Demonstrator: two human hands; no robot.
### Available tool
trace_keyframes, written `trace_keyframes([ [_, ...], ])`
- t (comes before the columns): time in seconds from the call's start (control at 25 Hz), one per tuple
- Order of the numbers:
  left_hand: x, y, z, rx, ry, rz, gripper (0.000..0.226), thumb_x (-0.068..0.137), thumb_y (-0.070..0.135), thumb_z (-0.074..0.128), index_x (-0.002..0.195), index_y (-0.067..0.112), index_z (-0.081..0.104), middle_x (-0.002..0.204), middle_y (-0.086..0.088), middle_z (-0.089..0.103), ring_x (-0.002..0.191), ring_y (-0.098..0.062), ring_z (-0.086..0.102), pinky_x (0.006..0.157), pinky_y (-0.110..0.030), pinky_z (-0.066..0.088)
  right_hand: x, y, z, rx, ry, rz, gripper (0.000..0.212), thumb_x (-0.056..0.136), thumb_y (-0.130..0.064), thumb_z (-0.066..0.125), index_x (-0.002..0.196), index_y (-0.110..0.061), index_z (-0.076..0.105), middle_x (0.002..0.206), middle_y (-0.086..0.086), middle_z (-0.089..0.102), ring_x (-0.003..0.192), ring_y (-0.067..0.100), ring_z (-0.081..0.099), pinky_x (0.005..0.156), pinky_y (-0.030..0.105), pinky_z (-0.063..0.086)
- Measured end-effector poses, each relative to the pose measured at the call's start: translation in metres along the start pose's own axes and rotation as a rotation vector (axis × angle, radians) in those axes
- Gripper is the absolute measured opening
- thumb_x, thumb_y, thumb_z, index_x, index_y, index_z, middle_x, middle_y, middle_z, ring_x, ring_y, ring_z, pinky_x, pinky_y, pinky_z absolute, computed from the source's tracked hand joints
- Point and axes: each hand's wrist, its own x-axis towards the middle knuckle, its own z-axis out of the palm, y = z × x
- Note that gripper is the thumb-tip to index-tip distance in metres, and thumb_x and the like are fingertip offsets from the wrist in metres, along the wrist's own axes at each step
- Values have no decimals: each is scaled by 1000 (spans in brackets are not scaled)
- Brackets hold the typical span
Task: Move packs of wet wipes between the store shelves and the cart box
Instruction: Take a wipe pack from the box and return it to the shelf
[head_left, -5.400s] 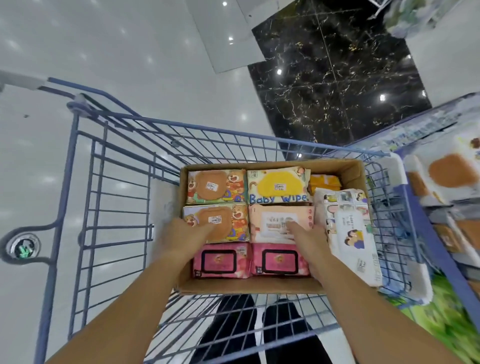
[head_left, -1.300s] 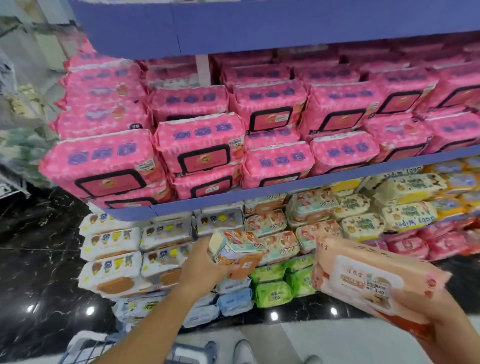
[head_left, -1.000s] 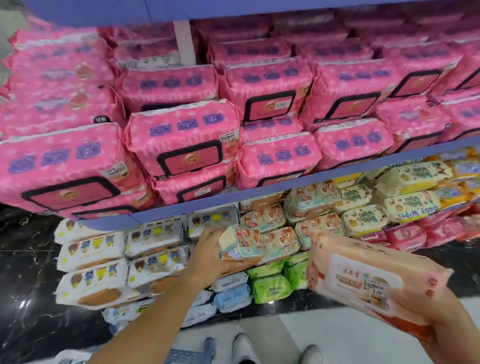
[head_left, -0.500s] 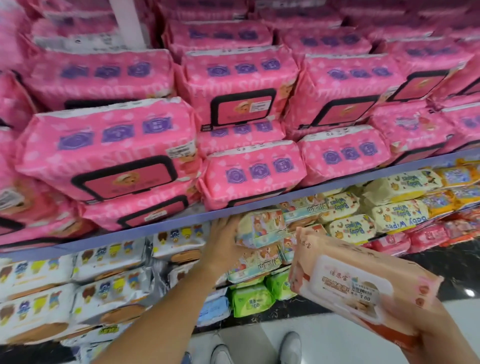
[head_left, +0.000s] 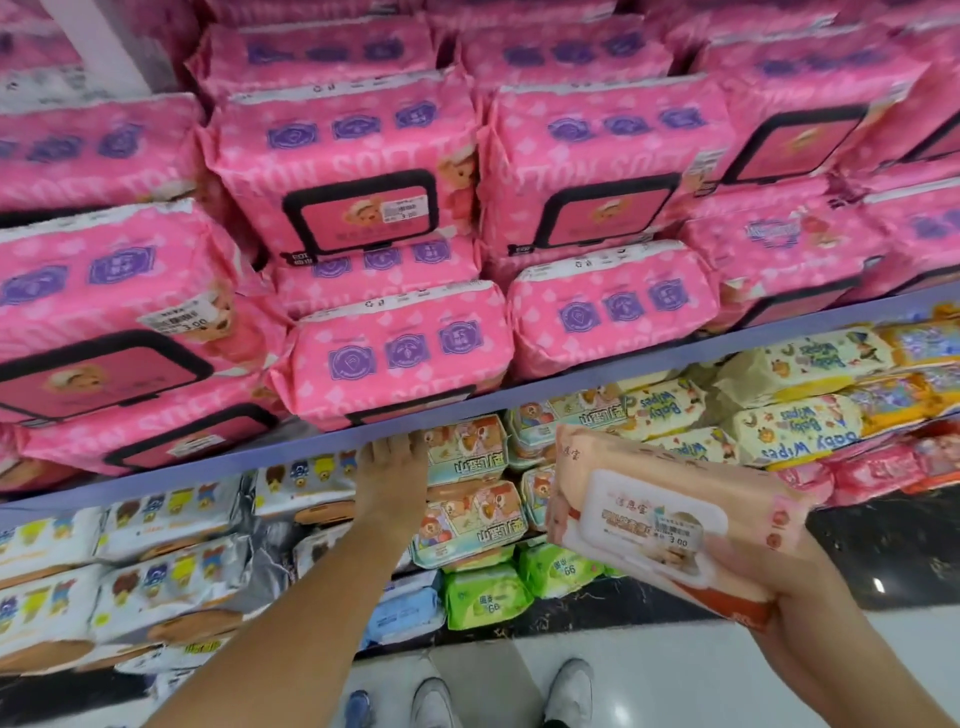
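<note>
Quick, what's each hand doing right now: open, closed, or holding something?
Left hand: at a bear-print pack; whether it grips cannot be told.
Right hand: fingers curled round the peach pack.

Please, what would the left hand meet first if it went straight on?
The left hand points under the blue shelf edge, beside the bear pack; likely free space, depth unclear.

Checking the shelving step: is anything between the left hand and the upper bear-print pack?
Nothing visible. The left hand touches the left end of the upper bear-print pack under the blue shelf edge; the peach pack in the right hand is off to the right.
</note>
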Motion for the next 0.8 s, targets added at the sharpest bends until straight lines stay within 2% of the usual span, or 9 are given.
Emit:
trace_keyframes([
  [0.08, -4, 11, -17, -48, -97, -52, 67, 91, 20, 58, 152, 12, 31, 147, -13, 36, 137, -36, 38, 119, -46, 30, 4, -7, -6, 12, -11, 2, 73, 66, 10, 67, 135, -10, 57, 124, 20, 69, 113, 41, 67, 90, 56, 54],
  [0.16, -15, 20, -34, -229, -178, -60, 67, 95, 30, 56, 156, 15, 32, 157, -11, 35, 140, -32, 41, 115, -41, 36, 6, -16, -13, 44, -1, -7, 61, 73, 9, 59, 131, -10, 59, 120, 18, 71, 109, 40, 69, 86, 51, 58],
  [0.28, -54, 38, -66, -781, -282, -57, 55, 101, 35, 57, 152, 17, 44, 154, -4, 47, 126, -20, 59, 95, -27, 48, 3, -29, -23, 81, -18, -9, 60, 75, 8, 58, 132, -9, 58, 121, 20, 71, 109, 40, 69, 86, 48, 59],
  [0.4, -108, 69, -115, -1340, -213, -45, 38, 100, 44, 60, 135, 28, 59, 136, 12, 60, 125, -5, 57, 97, -19, 43, -6, -39, -35, 117, -40, 3, 71, 66, 8, 69, 134, -8, 56, 122, 21, 70, 108, 41, 69, 81, 47, 62],
  [0.48, -135, 85, -143, -1604, -184, -50, 46, 89, 62, 63, 128, 38, 59, 132, 18, 62, 123, 0, 58, 104, -23, 44, -14, -47, -38, 133, -60, 8, 77, 62, 4, 71, 136, -10, 54, 124, 22, 69, 110, 42, 68, 81, 48, 62],
  [0.56, -148, 97, -167, -1713, -221, 9, 71, 78, 69, 70, 139, 37, 49, 135, 16, 60, 124, -4, 60, 108, -33, 47, -25, -54, -40, 138, -86, 7, 79, 60, -1, 74, 136, -10, 54, 124, 22, 68, 110, 43, 67, 81, 48, 62],
  [0.64, -153, 106, -190, -1733, -284, 86, 92, 69, 62, 84, 146, 36, 41, 134, 15, 64, 118, -5, 66, 102, -36, 55, -40, -66, -37, 138, -109, 9, 87, 52, -5, 81, 135, -7, 56, 122, 24, 69, 108, 44, 68, 78, 48, 62],
  [0.72, -154, 111, -215, -1715, -292, 148, 90, 60, 49, 93, 138, 33, 51, 119, 14, 74, 108, -8, 72, 89, -35, 60, -54, -80, -36, 123, -129, 1, 91, 46, -9, 83, 133, -5, 57, 121, 27, 69, 107, 47, 67, 75, 48, 63],
  [0.8, -150, 117, -241, -1664, -289, 238, 79, 57, 47, 90, 127, 30, 59, 109, 14, 77, 100, -12, 75, 78, -31, 61, -67, -99, -39, 116, -109, -30, 91, 46, -9, 85, 133, -4, 57, 121, 27, 68, 108, 48, 67, 75, 48, 63],
])
